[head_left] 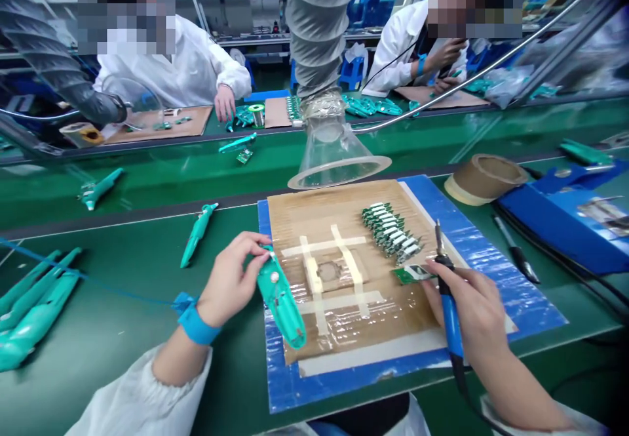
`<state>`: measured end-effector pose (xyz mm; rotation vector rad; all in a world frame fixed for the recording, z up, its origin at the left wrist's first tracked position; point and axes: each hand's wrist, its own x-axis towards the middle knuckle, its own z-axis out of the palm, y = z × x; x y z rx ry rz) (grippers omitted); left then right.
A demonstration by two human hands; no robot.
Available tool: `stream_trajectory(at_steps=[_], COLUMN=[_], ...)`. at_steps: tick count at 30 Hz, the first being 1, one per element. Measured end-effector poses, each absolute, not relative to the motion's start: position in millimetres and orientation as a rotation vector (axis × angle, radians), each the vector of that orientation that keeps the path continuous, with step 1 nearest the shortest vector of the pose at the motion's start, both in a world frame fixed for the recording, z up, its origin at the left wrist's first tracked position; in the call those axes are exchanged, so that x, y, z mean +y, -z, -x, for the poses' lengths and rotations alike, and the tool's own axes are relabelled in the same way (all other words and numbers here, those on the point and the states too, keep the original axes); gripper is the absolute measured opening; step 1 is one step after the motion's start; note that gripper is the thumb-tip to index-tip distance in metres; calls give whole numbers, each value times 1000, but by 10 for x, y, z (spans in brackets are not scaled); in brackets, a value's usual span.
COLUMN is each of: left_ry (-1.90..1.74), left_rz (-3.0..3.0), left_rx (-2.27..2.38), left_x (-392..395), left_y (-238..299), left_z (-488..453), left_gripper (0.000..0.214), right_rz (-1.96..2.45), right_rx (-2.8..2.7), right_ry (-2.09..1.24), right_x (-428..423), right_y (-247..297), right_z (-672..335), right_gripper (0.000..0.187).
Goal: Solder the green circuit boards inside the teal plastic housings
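Note:
My left hand (234,275), with a blue strap (199,321) round its wrist, pinches the upper end of a teal plastic housing half (281,298). The housing's open inner side faces me, above the left edge of the cardboard sheet (344,331). In my right hand (474,311) is a blue-handled soldering iron (449,311), its tip pointing up. The same hand's fingers also hold a small green circuit board (411,274). Behind that board, a row of similar circuit boards (390,231) lies on the cardboard. Strips of masking tape (351,262) fix a small piece at its middle.
A funnel-shaped extraction hood (339,160) hangs over the cardboard's far edge. To the right are a tape roll (484,177), a pen (515,249) and a blue stand (570,219). Teal housings (39,305) lie at left. Two co-workers (167,62) sit across the green conveyor (206,174).

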<state>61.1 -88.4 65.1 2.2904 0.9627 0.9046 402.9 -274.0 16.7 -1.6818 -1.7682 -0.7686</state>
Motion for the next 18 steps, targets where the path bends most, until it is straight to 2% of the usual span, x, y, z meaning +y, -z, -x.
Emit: stream_trajectory(at_steps=[5,10,13,18], left_ry=[-922,-1040,-1075,-1066], left_rz=[-2222,-2085,-2023,-1958], left_rx=[860,903,896,795], left_x=[-1000,-1065,-1081,-1077], left_y=[-483,-301,-292,-313], left_z=[-926,-987,-973,-994], left_gripper=[16,7,4,3], right_rz=[1703,1527,1453,1428], right_rx=[-1717,-1932,-1992,-1960], right_ry=[705,257,78,29], right_x=[-2699,-2262,-2051,-2027], right_y=[-460,-538,-457,-337], right_z=[-3616,-3247,-3195,-3157], right_gripper=[38,23,25,39])
